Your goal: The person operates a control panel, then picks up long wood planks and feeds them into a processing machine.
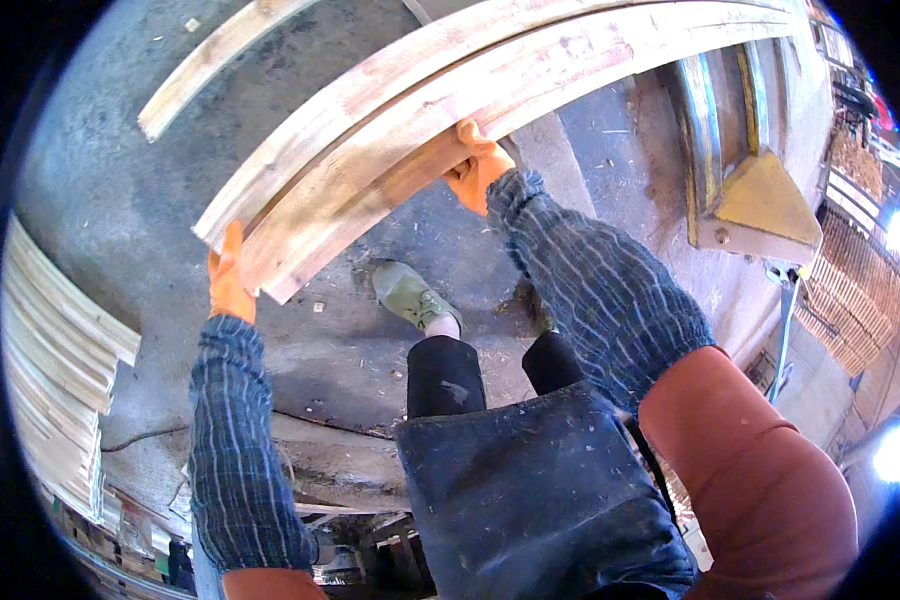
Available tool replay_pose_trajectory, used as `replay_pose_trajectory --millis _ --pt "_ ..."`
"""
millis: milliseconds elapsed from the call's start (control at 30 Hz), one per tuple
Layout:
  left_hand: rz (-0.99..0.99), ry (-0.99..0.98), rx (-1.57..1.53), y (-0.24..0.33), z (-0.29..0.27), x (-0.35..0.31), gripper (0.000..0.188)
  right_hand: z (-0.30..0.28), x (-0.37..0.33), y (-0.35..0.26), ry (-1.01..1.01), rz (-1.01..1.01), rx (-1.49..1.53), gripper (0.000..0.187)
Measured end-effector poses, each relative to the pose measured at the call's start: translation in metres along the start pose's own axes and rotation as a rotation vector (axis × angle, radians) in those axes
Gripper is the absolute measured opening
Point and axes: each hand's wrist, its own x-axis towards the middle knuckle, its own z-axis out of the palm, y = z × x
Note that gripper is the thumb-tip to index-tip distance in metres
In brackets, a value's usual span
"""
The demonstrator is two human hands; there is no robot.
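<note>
Long pale wooden boards (410, 118) lie side by side across the upper middle, with a dark gap between them. Their right ends reach toward the yellow-and-grey metal forks. My left hand (230, 280), in an orange glove, grips the boards' near left end, thumb on top and the other fingers mostly hidden beneath. Further right, my right hand (481, 168), also gloved in orange, is closed round the near edge of the nearest board, its thumb over the top face. How many boards are stacked underneath is hidden.
A stack of boards (60, 350) lies at the left. A separate board (215, 60) rests on the concrete floor at the upper left. A yellow metal bracket (765, 208) with rails stands at the right, beyond which slatted wood (860, 290) is piled. My shoe (410, 298) is below the boards.
</note>
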Motion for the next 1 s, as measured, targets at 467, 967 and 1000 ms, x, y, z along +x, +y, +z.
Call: replay_pose_trajectory --millis 467,967,1000 --pt "-0.127 0.312 0.084 -0.029 0.024 -0.071 0.063 -0.090 -0.084 0.012 0.241 0.004 -0.129 0.067" --pt "-0.245 0.211 0.210 0.033 0.110 -0.322 0.047 -0.061 -0.183 -0.159 0.085 -0.471 0.168 0.052" --pt "-0.314 0.178 0.220 0.039 0.108 -0.333 0.045 -0.055 -0.194 -0.162 0.095 -0.445 0.257 0.038"
